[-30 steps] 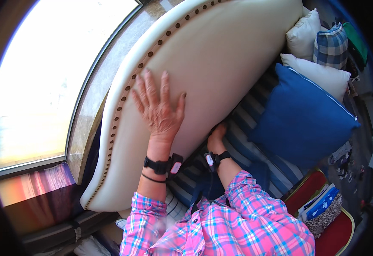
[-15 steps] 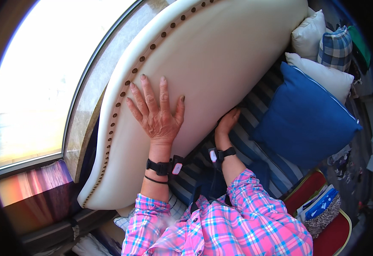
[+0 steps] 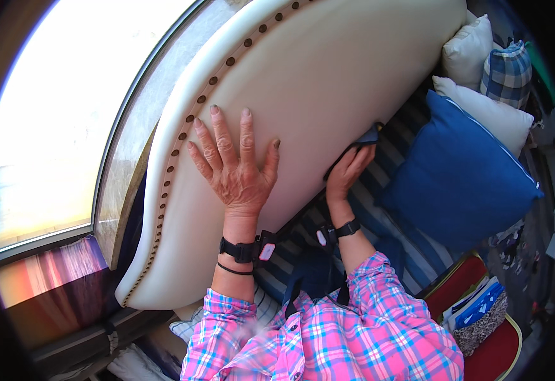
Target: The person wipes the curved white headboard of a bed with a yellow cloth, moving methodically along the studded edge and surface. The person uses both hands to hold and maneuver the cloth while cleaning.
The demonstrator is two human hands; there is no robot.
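A cream padded headboard (image 3: 328, 82) with a row of dark bronze studs along its curved edge fills the middle of the view. My left hand (image 3: 236, 171) lies flat on it with the fingers spread, the fingertips close to the studs. Over at the headboard's lower right side, my right hand (image 3: 351, 170) is closed on a dark, bluish-black cloth (image 3: 371, 136), pressed against the cream surface. Only its edges show past my fingers, so its full shape is hidden. Both wrists wear black straps with small devices.
Below the headboard spreads a blue-and-white striped cover (image 3: 356, 206). A big blue cushion (image 3: 455, 178), white cushions (image 3: 468, 52) and a checked cushion (image 3: 507, 73) lie to the right. A red box (image 3: 496, 352) with folded fabrics stands lower right. At left is a bright window (image 3: 61, 114).
My right hand has come up from beside the headboard's lower edge onto its surface, bringing the dark cloth into sight. The left hand has stayed in nearly the same place.
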